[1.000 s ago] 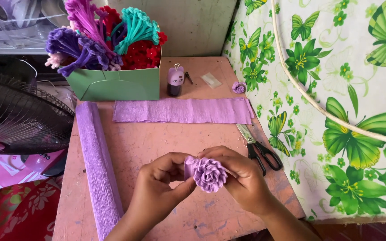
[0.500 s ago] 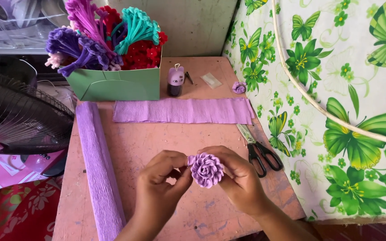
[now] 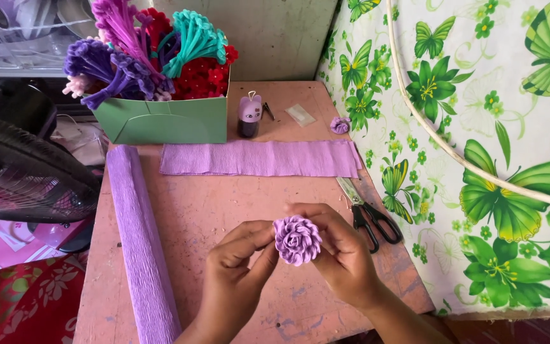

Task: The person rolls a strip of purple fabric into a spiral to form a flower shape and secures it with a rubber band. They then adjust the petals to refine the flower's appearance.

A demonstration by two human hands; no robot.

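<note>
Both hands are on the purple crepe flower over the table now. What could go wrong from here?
1. The purple crepe-paper rose is pinched only between the fingertips of the left hand and right hand; squeezing could crush its petals or let the coil unwind.
2. The black-handled scissors lie close beside the right hand, so a sideways move might knock them off the pink table.

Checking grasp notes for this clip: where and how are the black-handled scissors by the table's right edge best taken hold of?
Probably by the black loop handles: the scissors lie flat and closed, handles toward the person, blades pointing away to the crepe paper strip. Come from the near right with the right hand, which lies closest; both hands now hold the purple paper flower.
</note>
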